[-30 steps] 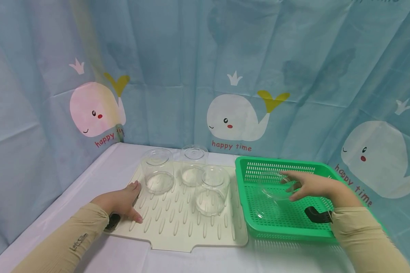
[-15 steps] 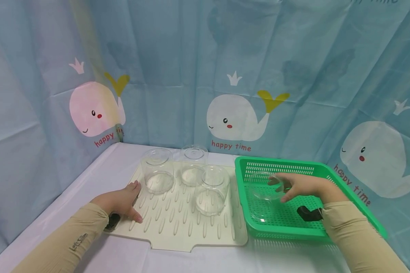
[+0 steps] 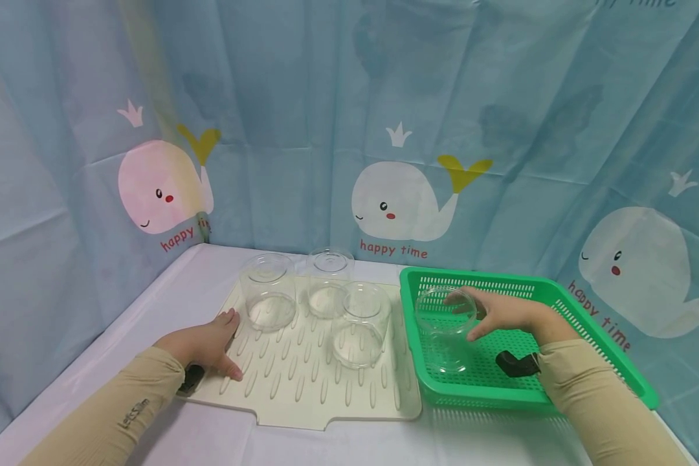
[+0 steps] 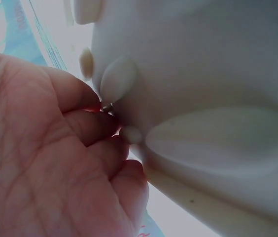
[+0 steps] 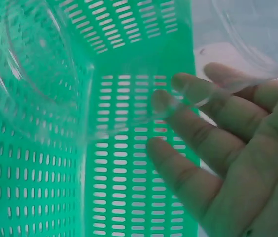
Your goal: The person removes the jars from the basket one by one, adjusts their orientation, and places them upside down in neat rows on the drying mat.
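My right hand (image 3: 503, 314) holds a clear plastic cup (image 3: 447, 359) by its upper side, fingers at the back and thumb at the front. The cup stands upright, mouth up, in the left part of a green basket (image 3: 512, 400). In the right wrist view, the fingers (image 5: 198, 133) show partly through clear plastic. On the left edge of a cream ribbed draining mat (image 3: 294, 398) rests my left hand (image 3: 206, 343), thumb spread onto the ribs. Three clear cups stand on this mat: one at left (image 3: 269, 291), one behind (image 3: 329, 285), one in front (image 3: 360, 327).
The basket, with slotted walls, stands on the white tablecloth (image 3: 151, 291) close to the mat's right edge. Behind the table hangs a blue curtain (image 3: 279, 129) printed with whales. A black wrist mount (image 3: 517, 364) is below my right wrist.
My right hand has moved left inside the basket together with the cup, which has gone from tilted to upright. The left hand and the cups on the mat have stayed put.
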A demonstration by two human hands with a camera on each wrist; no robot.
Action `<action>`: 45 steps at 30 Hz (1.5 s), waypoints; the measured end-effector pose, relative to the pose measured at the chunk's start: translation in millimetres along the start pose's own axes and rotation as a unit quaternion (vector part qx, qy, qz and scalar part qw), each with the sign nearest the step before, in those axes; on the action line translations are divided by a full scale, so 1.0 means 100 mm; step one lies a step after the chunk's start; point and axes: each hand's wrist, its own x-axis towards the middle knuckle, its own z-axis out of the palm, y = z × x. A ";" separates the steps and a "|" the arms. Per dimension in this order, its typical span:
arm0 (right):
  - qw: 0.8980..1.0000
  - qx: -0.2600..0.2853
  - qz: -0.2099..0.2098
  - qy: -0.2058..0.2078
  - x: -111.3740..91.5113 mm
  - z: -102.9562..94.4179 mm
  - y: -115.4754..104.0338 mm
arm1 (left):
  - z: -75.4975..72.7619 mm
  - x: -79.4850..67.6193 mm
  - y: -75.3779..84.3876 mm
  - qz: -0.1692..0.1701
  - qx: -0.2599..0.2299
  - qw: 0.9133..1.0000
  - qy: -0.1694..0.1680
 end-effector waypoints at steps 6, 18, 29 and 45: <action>0.998 0.037 -0.043 0.009 0.01 -0.02 -0.09 | 0.00 0.01 -0.01 0.003 0.002 1.000 0.002; 0.994 -0.036 -0.061 0.083 0.02 0.03 -0.25 | 0.01 -0.03 -0.02 0.003 -0.005 1.000 0.008; 0.978 -0.130 -0.099 0.132 -0.07 -0.07 -0.55 | -0.28 -0.18 0.04 0.012 0.026 0.995 0.090; 0.947 -0.180 -0.194 0.180 0.03 -0.02 -1.11 | -0.81 -0.54 1.01 0.120 -0.010 0.970 0.211</action>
